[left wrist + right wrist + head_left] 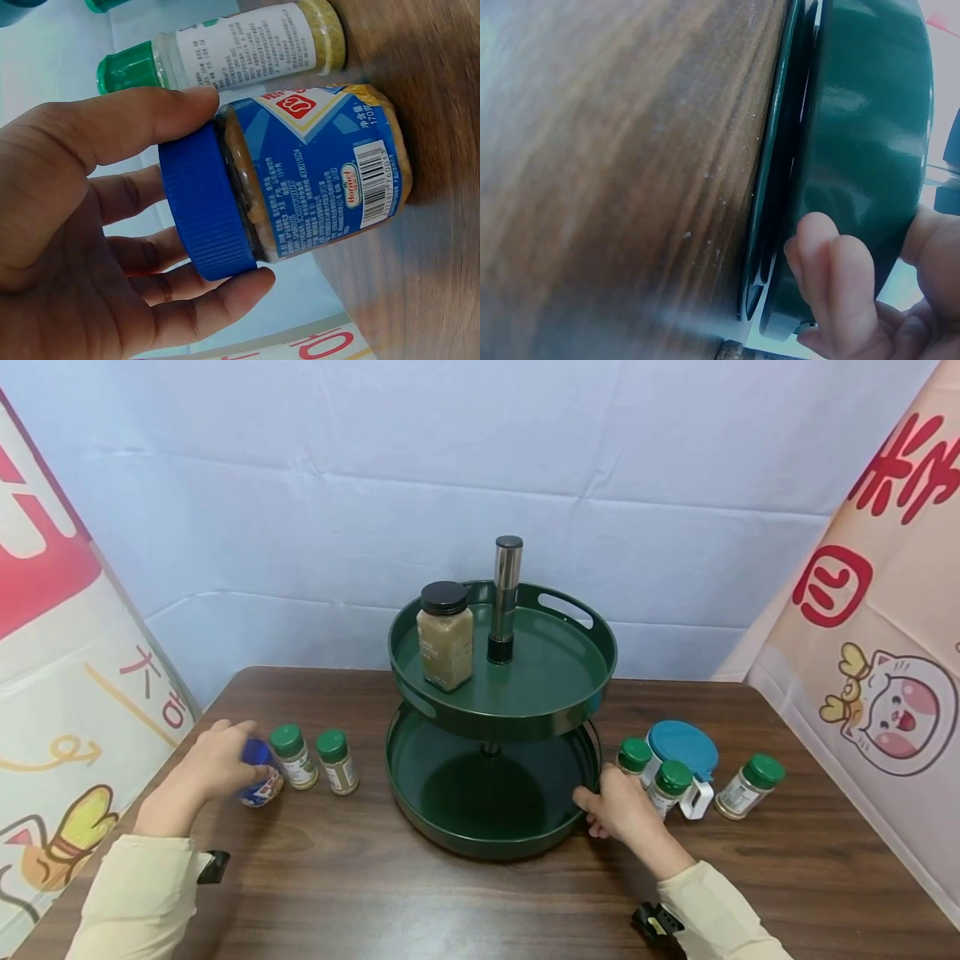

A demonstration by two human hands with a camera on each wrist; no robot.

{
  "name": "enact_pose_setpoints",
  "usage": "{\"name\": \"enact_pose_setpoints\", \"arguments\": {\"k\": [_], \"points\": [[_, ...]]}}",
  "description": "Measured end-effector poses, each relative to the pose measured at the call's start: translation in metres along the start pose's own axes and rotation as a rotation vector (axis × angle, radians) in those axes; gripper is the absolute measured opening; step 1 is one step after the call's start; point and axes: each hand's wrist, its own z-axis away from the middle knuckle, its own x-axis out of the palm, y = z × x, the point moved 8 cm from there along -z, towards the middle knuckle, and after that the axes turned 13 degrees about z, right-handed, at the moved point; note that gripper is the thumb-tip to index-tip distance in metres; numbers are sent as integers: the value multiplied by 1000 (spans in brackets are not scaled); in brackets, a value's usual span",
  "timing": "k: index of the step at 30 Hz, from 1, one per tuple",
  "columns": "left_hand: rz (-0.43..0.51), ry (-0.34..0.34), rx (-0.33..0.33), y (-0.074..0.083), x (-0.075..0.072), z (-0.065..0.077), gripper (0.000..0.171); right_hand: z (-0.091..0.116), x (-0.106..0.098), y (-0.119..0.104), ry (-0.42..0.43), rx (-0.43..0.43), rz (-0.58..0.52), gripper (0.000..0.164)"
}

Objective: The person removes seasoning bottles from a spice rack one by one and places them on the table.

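Observation:
My left hand (pixel 218 758) has its thumb and fingers around the blue lid of a peanut butter jar (pixel 311 172), which stands on the table at the left. Beside that jar are two green-capped spice jars (pixel 294 757), one of them close behind it in the left wrist view. A green two-tier rotating tray (pixel 495 846) stands mid-table. My right hand (pixel 621 803) pinches the right rim of its lower tier, with the thumb over the edge and fingers against the outer wall (pixel 870 150). On the upper tier sits a square black-lidded jar (pixel 446 643) of tan powder.
Right of the tray, close to my right hand, are several green-capped spice jars (pixel 742 787) and a container with a blue lid (pixel 682 748) and white handle. A metal post (pixel 507 593) rises through the upper tier. Pale cloth (pixel 337 527) hangs behind the wooden table (pixel 360 893).

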Motion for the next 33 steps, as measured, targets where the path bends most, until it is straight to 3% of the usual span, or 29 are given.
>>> {"name": "enact_pose_setpoints", "arguments": {"k": [15,20,24,33], "points": [[-8,39,23,-7,7,-1,55,1,0,2,6,-8,-5,27],[-1,22,26,-8,7,-1,57,1,0,1,8,-7,-4,25],[13,-4,26,-9,2,0,63,0,1,0,6,-6,-8,25],[-15,12,102,2,-17,2,65,-1,1,0,7,-4,-1,24]]}}
